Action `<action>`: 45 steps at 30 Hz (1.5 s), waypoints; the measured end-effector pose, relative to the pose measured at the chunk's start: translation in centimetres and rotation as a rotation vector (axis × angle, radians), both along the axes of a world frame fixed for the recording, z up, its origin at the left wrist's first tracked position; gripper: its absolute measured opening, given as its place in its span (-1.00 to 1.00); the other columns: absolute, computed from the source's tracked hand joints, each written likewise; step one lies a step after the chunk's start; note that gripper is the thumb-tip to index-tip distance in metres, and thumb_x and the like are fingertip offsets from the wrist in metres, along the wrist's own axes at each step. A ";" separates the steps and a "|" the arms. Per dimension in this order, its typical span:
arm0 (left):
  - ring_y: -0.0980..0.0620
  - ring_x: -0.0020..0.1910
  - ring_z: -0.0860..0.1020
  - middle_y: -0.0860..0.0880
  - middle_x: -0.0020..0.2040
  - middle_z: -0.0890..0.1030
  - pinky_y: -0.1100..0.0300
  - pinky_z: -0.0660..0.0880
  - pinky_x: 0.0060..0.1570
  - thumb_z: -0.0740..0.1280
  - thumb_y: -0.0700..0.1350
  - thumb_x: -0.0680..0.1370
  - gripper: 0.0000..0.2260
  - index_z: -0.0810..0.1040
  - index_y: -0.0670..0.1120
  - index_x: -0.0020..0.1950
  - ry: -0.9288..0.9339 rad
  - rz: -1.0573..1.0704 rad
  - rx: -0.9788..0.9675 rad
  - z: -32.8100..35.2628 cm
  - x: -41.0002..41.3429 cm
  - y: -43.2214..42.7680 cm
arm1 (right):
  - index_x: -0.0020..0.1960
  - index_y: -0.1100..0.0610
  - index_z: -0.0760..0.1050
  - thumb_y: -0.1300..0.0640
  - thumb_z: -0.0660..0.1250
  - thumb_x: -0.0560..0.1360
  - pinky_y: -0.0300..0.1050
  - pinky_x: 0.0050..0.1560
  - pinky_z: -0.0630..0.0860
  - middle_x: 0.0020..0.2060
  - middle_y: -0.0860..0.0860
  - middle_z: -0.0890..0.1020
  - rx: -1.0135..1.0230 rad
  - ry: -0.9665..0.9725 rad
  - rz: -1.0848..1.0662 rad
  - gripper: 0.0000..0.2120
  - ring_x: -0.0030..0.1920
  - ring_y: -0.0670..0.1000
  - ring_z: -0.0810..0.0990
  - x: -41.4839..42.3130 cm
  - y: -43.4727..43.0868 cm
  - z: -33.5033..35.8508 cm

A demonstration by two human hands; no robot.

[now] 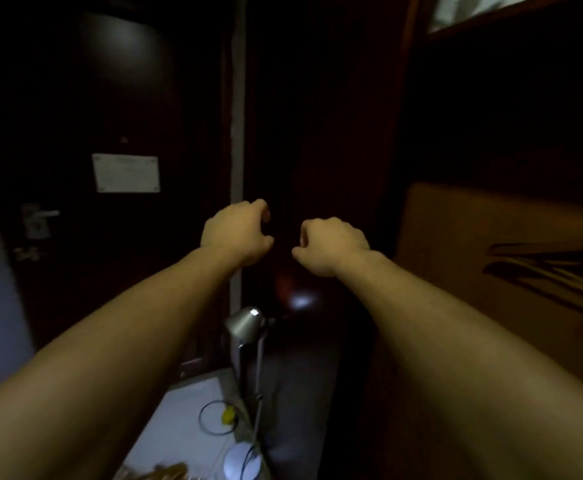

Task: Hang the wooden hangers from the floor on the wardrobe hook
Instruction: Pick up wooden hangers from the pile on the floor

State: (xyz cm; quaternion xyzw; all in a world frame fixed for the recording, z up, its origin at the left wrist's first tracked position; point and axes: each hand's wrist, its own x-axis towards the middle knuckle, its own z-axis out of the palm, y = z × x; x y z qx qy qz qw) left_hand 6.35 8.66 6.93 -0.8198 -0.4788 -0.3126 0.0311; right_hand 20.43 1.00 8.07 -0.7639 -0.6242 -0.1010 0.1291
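Both arms reach forward in a dim room, the left hand [236, 233] and right hand [331, 242] near each other at chest height, fingers curled (whether either grips anything is lost in the dark). No hanger is clearly identifiable; blurred dark streaks [546, 271] cross the wooden panel [456, 237] at right. Below, a silver desk lamp [246, 323] stands on a white worktop [186, 427].

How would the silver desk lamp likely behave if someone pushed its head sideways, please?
The desk lamp probably tips easily: its head sits high on a thin stem. Its round base may steady it somewhat. Metal-looking, so likely stiff.
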 end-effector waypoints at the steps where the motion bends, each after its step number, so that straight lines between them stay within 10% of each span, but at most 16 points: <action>1: -0.11 0.10 0.58 -0.01 0.14 0.60 0.04 0.48 -0.07 0.42 0.08 0.45 -0.64 0.49 0.06 0.20 0.009 0.030 -0.012 -0.5 -2.5 0.1 | 0.13 0.01 0.53 -0.14 0.31 0.52 -0.03 -0.05 0.48 0.04 0.05 0.62 -0.011 0.002 0.031 -0.72 0.05 0.13 0.60 -2.3 0.4 -0.5; 15: -0.07 -0.01 0.59 0.00 0.04 0.61 0.05 0.53 -0.08 0.43 0.01 0.42 -0.66 0.51 0.07 0.18 0.024 0.266 -0.197 -9.0 -24.0 1.5 | 0.15 0.03 0.53 -0.13 0.31 0.48 0.01 -0.09 0.55 -0.01 0.04 0.61 -0.193 0.032 0.364 -0.67 -0.04 0.11 0.60 -24.7 7.3 -9.4; 45: 0.01 0.04 0.58 -0.04 0.08 0.61 0.21 0.41 -0.14 0.43 -0.09 0.51 -0.70 0.53 -0.06 0.23 -0.004 0.442 -0.711 -37.4 -33.9 22.4 | -0.02 0.07 0.52 -0.02 0.32 0.52 0.05 0.01 0.60 -0.12 0.00 0.59 -0.633 0.104 0.587 -0.84 -0.05 0.07 0.61 -34.0 32.6 -39.2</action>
